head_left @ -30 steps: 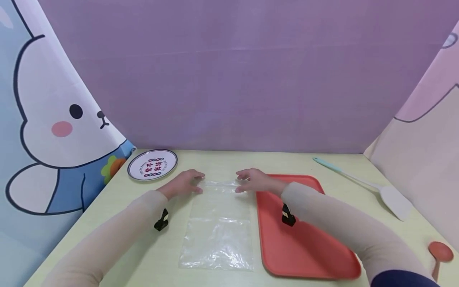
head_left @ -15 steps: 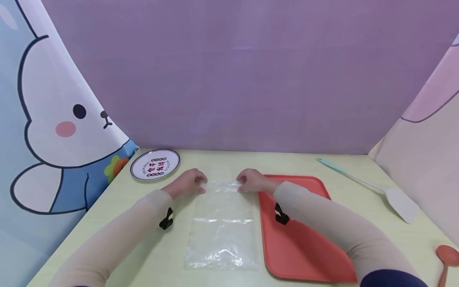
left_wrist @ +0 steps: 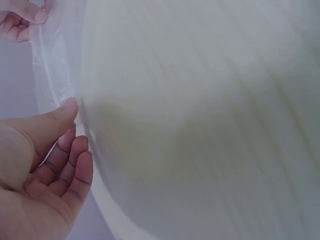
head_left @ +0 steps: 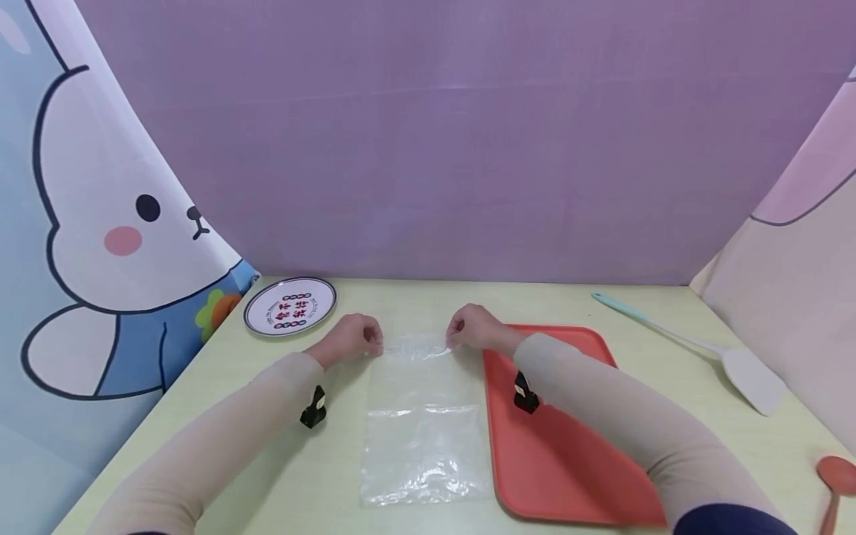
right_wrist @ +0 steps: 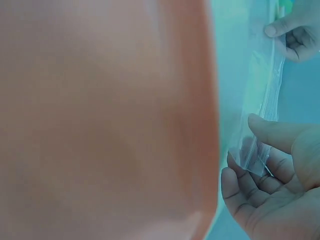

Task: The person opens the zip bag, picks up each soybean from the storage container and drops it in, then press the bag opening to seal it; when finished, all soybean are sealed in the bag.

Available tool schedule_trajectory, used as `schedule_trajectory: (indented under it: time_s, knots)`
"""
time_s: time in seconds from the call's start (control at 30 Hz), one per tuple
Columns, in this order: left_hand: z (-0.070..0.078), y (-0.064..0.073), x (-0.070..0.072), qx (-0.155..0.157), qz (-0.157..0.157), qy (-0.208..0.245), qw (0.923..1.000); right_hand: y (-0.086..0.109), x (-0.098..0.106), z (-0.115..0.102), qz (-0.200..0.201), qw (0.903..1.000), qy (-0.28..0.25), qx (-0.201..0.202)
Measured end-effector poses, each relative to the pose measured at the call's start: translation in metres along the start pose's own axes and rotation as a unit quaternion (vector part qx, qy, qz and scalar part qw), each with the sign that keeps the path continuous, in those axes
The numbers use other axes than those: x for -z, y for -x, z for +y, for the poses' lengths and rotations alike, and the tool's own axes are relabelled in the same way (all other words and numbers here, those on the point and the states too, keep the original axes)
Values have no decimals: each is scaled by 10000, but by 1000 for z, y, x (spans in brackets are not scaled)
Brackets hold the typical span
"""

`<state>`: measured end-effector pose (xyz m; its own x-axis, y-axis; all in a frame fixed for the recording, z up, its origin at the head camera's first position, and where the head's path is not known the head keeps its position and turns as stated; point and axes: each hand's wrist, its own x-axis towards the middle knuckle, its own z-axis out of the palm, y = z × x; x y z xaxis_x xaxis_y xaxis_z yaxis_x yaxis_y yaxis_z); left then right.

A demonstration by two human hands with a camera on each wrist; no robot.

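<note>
A clear plastic zip-lock bag (head_left: 424, 446) lies flat in the middle of the table, its zip edge at the far end. My left hand (head_left: 351, 338) pinches the far left corner between thumb and forefinger; the left wrist view shows the film (left_wrist: 52, 75) running up from those fingertips. At the far right corner, my right hand (head_left: 478, 327) grips the same edge. In the right wrist view, the thumb of that hand (right_wrist: 285, 170) lies over the zip strip (right_wrist: 257, 145), with curled fingers beneath it.
Under my right forearm lies a red tray (head_left: 562, 475), close beside the bag. A white plate (head_left: 290, 306) with red lettering sits at the back left. On the right are a white spatula (head_left: 749, 379) with a pale green handle and a red spoon (head_left: 836, 475).
Both hands have closed from loosely spread fingers onto the bag's far corners. The bag has shifted slightly to the right, nearer the tray.
</note>
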<state>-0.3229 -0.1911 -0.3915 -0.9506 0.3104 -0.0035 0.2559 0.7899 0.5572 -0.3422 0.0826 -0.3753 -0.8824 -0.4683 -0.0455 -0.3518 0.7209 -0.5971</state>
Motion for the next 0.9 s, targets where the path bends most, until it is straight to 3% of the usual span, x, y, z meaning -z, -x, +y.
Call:
schedule_trajectory:
  time_s: [0.27, 0.53, 0.9]
  knots:
    - [13, 4, 12, -145, 511, 113, 9985, 4, 18, -2, 221, 9995, -171, 174]
    - [21, 6, 25, -441, 1149, 342, 9918, 15, 38, -10, 575, 9962, -287, 593]
    - [32, 18, 33, -743, 1492, 219, 9858, 37, 50, -22, 896, 9918, -467, 784]
